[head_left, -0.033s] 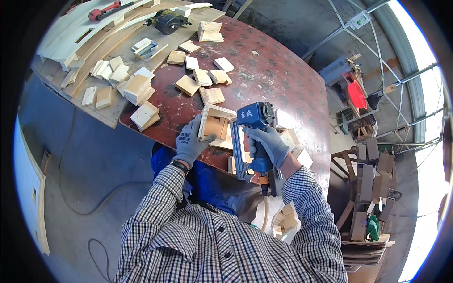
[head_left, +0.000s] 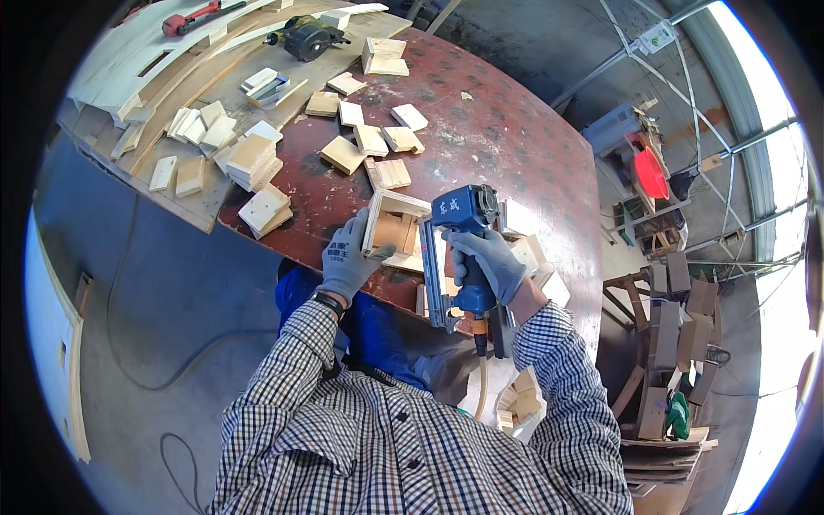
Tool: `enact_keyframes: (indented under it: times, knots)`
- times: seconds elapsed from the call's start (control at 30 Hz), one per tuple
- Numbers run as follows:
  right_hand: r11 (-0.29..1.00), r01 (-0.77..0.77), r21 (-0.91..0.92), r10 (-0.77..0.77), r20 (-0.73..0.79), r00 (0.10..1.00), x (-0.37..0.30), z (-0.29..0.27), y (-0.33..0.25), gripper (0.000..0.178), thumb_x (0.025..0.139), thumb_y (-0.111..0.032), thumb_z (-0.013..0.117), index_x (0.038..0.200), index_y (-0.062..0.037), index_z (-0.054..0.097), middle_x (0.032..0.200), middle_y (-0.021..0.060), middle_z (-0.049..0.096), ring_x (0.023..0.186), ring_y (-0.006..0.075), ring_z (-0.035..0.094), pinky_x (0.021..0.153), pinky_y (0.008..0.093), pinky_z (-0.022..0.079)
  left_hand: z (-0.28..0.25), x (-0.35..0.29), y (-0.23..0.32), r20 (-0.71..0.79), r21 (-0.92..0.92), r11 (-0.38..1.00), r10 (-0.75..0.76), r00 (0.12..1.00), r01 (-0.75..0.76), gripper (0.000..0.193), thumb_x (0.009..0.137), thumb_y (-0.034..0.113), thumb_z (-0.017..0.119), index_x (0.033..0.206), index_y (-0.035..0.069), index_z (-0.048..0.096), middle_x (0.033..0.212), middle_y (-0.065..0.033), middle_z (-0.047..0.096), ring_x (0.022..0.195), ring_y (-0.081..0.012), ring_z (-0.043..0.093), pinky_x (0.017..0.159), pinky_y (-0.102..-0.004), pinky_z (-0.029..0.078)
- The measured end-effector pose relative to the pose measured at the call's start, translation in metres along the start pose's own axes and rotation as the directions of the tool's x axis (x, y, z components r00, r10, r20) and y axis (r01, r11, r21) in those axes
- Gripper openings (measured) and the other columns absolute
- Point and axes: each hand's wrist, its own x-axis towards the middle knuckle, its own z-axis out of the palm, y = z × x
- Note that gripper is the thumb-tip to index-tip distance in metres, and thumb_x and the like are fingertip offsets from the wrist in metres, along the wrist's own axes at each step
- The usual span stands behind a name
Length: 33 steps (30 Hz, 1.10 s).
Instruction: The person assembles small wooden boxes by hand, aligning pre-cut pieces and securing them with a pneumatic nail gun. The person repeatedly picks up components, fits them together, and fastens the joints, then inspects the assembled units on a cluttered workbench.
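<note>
At the table [head_left: 524, 142], the left hand [head_left: 350, 257], glove [head_left: 342, 273] printed, holds a wooden box [head_left: 399, 204], the right hand [head_left: 491, 264] a lettered nailer [head_left: 463, 212].

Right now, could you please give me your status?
Left hand holding wooden box. Right hand gripping blue nail gun. Box at near edge of red table. Nail gun partly blocks view of box.

The only change that can be made out is a very slight slide of the view: loose wooden blocks [head_left: 342, 155] beyond the left hand [head_left: 347, 257] appear slightly further right.
</note>
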Motion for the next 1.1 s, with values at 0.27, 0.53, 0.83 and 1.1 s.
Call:
enact_keyframes:
  times: [0.27,0.53,0.83,1.1]
  knots:
    - [0.995,-0.05,0.081,0.052,-0.027,0.998,0.018,0.002,0.0,0.019,0.098,-0.019,0.077,0.1,-0.004,0.065,0.076,0.0045,0.065,0.056,0.0167,0.066,0.051,0.0323,0.057,-0.008,0.0,0.005,0.049,0.001,1.0,-0.021,0.999,0.021,0.088,0.087,0.053,0.084,0.154,0.007,0.049,0.137,-0.0164,0.067,0.122,-0.0343,0.067,0.099,-0.0453,0.059]
    - [0.997,-0.038,-0.066,0.038,0.005,0.999,0.024,-0.004,0.006,0.021,0.097,-0.021,0.079,0.097,-0.0035,0.067,0.075,0.0048,0.066,0.055,0.0172,0.067,0.052,0.0312,0.057,-0.005,0.001,0.004,0.025,-0.004,1.0,-0.023,0.999,0.023,0.086,0.086,0.048,0.087,0.153,0.008,0.051,0.138,-0.0157,0.066,0.123,-0.0336,0.066,0.1,-0.0451,0.058]
    - [0.97,-0.03,-0.243,0.031,0.0,1.0,0.022,0.003,0.0,0.022,0.098,-0.025,0.076,0.088,-0.0076,0.066,0.068,0.0035,0.066,0.053,0.013,0.062,0.054,0.0288,0.054,-0.008,0.002,0.005,0.066,0.002,0.998,-0.066,0.996,0.066,0.085,0.086,0.049,0.086,0.152,0.007,0.052,0.139,-0.0163,0.066,0.123,-0.0335,0.067,0.102,-0.0457,0.058]
    - [0.967,-0.049,-0.249,0.037,-0.053,0.998,0.019,0.01,-0.006,0.023,0.096,-0.021,0.075,0.08,-0.0076,0.065,0.064,0.0049,0.064,0.049,0.015,0.061,0.051,0.0307,0.053,-0.014,0.001,0.014,0.104,-0.025,0.995,-0.097,0.99,0.1,0.086,0.087,0.051,0.084,0.154,0.008,0.05,0.142,-0.0167,0.066,0.128,-0.0341,0.065,0.105,-0.0462,0.056]
